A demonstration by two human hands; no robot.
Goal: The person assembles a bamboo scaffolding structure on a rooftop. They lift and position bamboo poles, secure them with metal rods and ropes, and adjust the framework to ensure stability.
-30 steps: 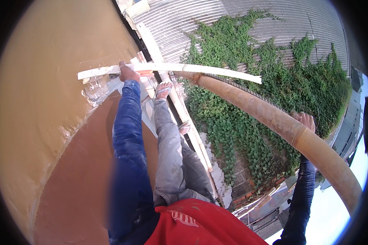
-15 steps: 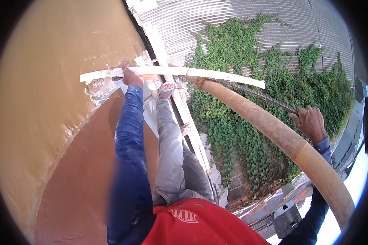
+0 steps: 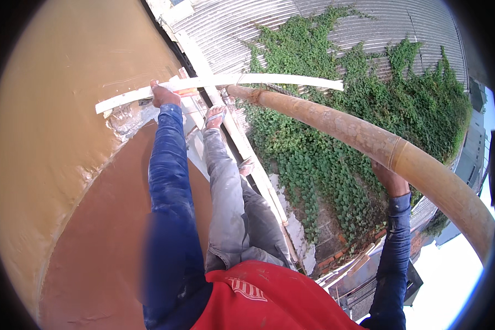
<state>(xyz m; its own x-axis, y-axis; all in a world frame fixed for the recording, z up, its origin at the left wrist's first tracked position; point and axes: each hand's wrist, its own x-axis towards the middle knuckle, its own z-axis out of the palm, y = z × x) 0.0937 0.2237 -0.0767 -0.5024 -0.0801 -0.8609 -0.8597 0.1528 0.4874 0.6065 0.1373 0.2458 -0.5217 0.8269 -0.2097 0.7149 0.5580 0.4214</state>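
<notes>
**Pale strip in the left hand, right hand behind the bamboo**

Largest first: a tan surface (image 3: 77, 82) filled the left side, with a red-brown area (image 3: 104, 236) below it. Opposite, a grey corrugated roof (image 3: 220, 36) lay under leafy vines (image 3: 418, 104). A thick bamboo pole (image 3: 335, 119) slanted from upper middle to lower right, bound near its far end. It looked stiff and heavy, round and smooth enough to slip; best grip judged just beside a node ring.

Long pale strip (image 3: 269, 80) ran across the upper middle, its left end over the tan surface, its right end against the vines. Contact with the pole: could not tell. Judged light, fairly rigid along its length, perhaps whippy at the far end. One-handed hold near the left end left most of it overhanging; nearer the middle would balance better.

Left hand (image 3: 166, 97) was closed around the strip, fingertips showing past the upper edge. Right hand (image 3: 389, 179) sat at the pole's underside, fingers hidden behind it; could not tell how far they were curled, or on what.
</notes>
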